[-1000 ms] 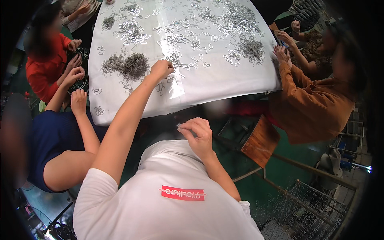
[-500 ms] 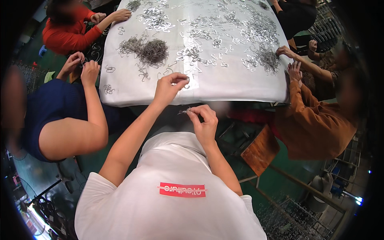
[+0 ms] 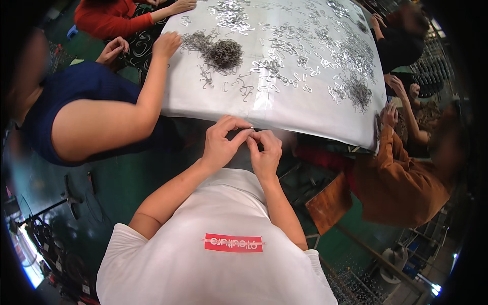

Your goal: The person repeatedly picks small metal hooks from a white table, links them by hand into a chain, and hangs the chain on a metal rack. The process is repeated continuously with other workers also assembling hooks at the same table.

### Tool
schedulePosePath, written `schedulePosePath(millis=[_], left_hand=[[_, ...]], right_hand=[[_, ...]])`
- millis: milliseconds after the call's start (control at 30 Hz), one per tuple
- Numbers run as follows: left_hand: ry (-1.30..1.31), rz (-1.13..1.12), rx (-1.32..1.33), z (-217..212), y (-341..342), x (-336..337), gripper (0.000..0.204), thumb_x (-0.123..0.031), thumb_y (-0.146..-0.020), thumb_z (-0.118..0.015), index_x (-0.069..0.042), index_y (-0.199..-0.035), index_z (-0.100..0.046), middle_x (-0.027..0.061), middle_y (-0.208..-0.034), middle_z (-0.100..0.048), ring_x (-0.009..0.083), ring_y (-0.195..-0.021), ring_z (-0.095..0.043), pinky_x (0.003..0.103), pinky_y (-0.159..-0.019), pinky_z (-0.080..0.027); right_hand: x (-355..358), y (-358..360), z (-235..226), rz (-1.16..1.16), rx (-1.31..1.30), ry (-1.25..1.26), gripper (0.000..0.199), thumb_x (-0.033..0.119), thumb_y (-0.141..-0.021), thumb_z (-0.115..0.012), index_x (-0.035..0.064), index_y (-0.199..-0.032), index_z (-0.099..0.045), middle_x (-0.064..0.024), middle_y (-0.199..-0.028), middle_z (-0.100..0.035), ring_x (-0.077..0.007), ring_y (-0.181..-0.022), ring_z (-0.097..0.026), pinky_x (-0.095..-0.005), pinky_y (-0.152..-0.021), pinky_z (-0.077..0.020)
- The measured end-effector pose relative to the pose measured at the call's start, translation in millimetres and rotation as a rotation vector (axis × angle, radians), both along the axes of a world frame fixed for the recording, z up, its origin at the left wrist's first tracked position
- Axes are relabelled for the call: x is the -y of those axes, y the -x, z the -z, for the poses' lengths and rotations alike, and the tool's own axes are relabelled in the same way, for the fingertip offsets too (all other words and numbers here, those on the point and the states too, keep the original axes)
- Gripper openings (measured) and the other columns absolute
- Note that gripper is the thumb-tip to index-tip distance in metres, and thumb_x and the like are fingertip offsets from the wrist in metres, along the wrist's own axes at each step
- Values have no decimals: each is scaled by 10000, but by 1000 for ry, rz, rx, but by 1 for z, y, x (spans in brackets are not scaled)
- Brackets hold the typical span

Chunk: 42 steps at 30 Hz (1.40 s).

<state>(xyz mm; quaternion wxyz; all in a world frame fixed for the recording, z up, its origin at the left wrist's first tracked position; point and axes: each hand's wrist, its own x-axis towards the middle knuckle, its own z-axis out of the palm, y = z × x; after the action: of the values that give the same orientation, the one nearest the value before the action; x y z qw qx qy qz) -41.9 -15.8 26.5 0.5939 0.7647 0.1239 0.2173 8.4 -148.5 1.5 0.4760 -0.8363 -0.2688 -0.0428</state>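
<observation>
Both hands meet just off the near edge of the table (image 3: 213,104), left hand (image 3: 219,145) and right hand (image 3: 265,152) pinched shut, fingertips together on a small wire clip (image 3: 251,130). That clip hangs over the lap, not the tabletop. Loosen either pinch and it likely drops out of sight.

Glossy white table (image 3: 284,109) sheet, shiny metal wire hooks (image 3: 223,53)

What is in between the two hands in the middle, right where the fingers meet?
In the head view, a small thin metal wire piece sits pinched between the left hand and the right hand, just at the near edge of the white table.
</observation>
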Motion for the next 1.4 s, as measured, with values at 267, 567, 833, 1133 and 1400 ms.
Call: schedulePosePath(millis=[267, 567, 833, 1133, 1400], left_hand=[[-30, -65, 44, 21, 16, -9, 129, 16, -786, -720, -29, -903, -688, 78, -874, -676, 185, -803, -627, 282, -711, -501], [-44, -254, 21, 29, 28, -6, 181, 59, -743, -726, -28, -893, -677, 95, -850, -667, 213, -794, -637, 287, -699, -503], [-38, -346, 36, 34, 22, 0, 187, 60, -745, -723, -44, -890, -668, 71, -850, -662, 189, -777, -630, 271, -669, -487], [-93, -342, 46, 34, 35, -1, 180, 41, -744, -732, -56, -883, -672, 54, -851, -658, 178, -783, -630, 271, -644, -488], [-110, -327, 64, 41, 52, -2, 163, 25, -752, -735, -49, -885, -678, 52, -860, -667, 179, -800, -622, 280, -635, -509]], right_hand=[[-2, -53, 30, -204, -166, 35, 145, 93, -824, -693, 55, -963, -675, -88, -829, -614, -224, -707, -603, -348, -660, -462], [-102, -199, 114, -235, 55, 492, 90, 188, -830, -676, 116, -879, -698, -98, -917, -634, -306, -782, -646, -423, -670, -512], [-134, -235, 120, -479, 276, 926, 183, 256, -821, -691, 95, -899, -651, -92, -954, -630, -313, -837, -658, -432, -706, -527], [-204, -139, 100, -367, 54, 732, 328, 282, -781, -712, 7, -949, -647, -165, -1013, -633, -336, -881, -675, -441, -738, -541], [-197, -149, 122, -390, -263, 618, 287, 263, -758, -747, 24, -906, -692, -115, -843, -678, -255, -754, -676, -386, -677, -523]])
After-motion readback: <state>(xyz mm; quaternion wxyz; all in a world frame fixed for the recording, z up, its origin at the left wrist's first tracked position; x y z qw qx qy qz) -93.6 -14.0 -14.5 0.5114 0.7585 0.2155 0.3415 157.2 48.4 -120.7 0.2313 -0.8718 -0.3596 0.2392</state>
